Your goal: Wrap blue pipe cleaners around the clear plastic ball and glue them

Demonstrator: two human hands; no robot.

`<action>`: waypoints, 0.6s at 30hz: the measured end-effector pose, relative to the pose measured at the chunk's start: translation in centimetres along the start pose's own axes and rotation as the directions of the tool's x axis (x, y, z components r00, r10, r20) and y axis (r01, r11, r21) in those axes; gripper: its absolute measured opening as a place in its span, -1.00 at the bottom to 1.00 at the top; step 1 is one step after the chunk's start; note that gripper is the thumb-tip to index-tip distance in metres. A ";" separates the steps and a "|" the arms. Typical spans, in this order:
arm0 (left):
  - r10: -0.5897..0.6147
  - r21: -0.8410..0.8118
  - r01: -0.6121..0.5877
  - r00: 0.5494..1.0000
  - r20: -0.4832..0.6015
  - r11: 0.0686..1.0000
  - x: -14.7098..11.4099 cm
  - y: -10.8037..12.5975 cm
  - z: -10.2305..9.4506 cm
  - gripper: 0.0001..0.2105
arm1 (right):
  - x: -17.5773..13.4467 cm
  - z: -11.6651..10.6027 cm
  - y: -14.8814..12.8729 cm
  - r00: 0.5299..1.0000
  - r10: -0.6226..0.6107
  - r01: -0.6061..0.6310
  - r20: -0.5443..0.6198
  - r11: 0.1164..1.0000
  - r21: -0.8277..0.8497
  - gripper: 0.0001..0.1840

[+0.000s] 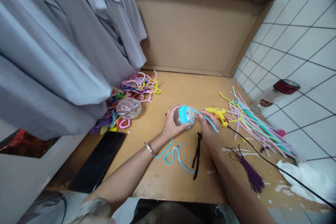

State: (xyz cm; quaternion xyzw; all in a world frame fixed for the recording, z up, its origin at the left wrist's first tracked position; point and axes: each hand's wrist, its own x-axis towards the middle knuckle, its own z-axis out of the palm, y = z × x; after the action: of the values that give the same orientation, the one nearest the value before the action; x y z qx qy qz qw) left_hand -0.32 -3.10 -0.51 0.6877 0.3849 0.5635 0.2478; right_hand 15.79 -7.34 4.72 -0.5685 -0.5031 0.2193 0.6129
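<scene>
Left hand (172, 120) is closed around the ball (185, 116) over the middle desk (181, 91), apparently steadying it; right hand (209, 133) pinches the blue strand (211, 124) at right, seemingly for control.

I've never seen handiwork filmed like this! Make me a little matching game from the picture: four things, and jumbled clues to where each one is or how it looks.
Things:
1. Glue gun
2. Phone
3. Banded ball
4. Tassel

Clues:
A. In the person's left hand
B. Purple, lying on the right side of the table
C. Black, lying flat on the left side
D. Yellow, with a black cord

Pairs: 1-D, 2-C, 3-A, 4-B
</scene>
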 end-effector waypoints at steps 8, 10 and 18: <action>0.055 0.043 -0.055 0.998 -0.010 0.998 0.1 0.4 -0.5 -0.28 | 0.0 -0.2 -0.5 1.000 -0.017 0.018 -0.017 0.998 0.060 -0.75; 0.072 0.070 -0.071 0.997 -0.019 0.995 0.1 0.5 -0.6 -0.31 | -0.2 -0.3 -0.7 0.999 -0.044 0.044 -0.006 0.999 0.003 -0.75; 0.133 0.164 -0.111 0.983 -0.129 0.980 0.4 2.2 -1.5 -0.51 | -0.7 -0.4 -0.9 0.994 -0.100 0.103 0.046 0.993 -0.053 -0.79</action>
State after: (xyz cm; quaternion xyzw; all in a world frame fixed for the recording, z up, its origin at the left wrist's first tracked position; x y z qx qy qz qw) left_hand -1.15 -4.25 1.80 0.6865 0.4012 0.5923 0.1307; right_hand 15.59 -8.34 5.36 -0.5541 -0.5504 0.1858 0.5963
